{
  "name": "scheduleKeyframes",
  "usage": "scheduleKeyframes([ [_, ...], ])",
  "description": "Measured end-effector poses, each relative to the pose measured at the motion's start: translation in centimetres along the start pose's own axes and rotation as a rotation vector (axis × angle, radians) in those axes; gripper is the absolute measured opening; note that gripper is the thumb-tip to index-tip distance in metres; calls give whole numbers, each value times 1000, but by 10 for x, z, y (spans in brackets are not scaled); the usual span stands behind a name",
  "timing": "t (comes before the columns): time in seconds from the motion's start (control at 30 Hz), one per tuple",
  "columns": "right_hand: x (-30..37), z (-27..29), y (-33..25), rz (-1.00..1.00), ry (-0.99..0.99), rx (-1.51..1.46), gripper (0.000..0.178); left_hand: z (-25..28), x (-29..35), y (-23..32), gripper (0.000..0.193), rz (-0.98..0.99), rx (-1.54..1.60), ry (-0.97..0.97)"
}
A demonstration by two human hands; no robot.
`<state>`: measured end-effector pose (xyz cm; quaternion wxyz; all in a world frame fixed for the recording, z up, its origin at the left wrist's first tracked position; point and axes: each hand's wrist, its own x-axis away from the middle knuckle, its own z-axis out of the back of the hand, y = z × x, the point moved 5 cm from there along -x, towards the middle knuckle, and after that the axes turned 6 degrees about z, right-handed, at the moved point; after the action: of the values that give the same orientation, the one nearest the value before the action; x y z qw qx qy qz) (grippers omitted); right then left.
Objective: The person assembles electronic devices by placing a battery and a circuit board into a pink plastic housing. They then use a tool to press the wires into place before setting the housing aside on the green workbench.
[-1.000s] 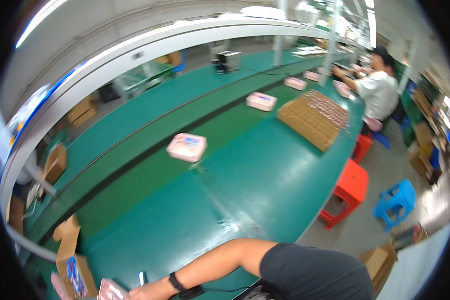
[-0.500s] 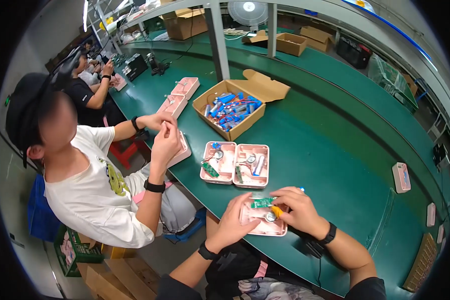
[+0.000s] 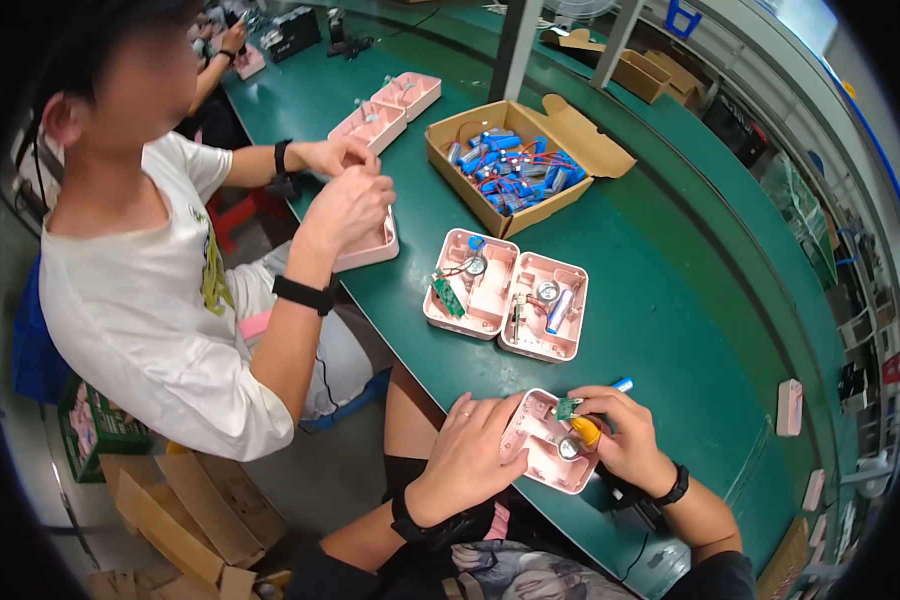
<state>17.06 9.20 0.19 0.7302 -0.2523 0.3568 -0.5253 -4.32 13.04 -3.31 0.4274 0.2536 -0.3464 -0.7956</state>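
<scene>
A pink plastic case half (image 3: 542, 462) lies tilted at the table's near edge, with a round silver part (image 3: 569, 448) inside it. My left hand (image 3: 470, 447) grips its left wall, thumb over the rim and fingers along the outer side. Pinched in the fingertips of my right hand (image 3: 625, 432) is a small green circuit board (image 3: 567, 408), above the case's far wall. A yellow piece (image 3: 586, 432) sits under those same fingers; its kind is partly hidden. Just beyond my right hand, the end of a blue cylinder (image 3: 623, 384) shows, probably a battery cell.
Two pink case halves (image 3: 467, 325) with boards and wires stand ahead. Behind them is a cardboard box (image 3: 510, 222) of blue battery cells. At left, a co-worker in a white shirt (image 3: 170, 330) handles another pink case (image 3: 375, 250). A small pink case (image 3: 789, 408) lies far right.
The head view has turned, so the scene sits differently. The circuit board has tipped from lying broad side up to a steeper angle in my right fingers. My left hand has closed around the case wall.
</scene>
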Motion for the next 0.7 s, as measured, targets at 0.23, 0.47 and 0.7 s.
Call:
scheduleKeyframes([
  [0.23,21,3,8,124,249,112,26,-9,-2,-10,66,-25,95,-27],
  [0.47,15,2,-12,225,123,327,29,-14,-10,-3,60,-102,114,-46],
  [0.7,9,6,-12,269,-99,266,36,-9,-26,6,27,-64,390,-32],
])
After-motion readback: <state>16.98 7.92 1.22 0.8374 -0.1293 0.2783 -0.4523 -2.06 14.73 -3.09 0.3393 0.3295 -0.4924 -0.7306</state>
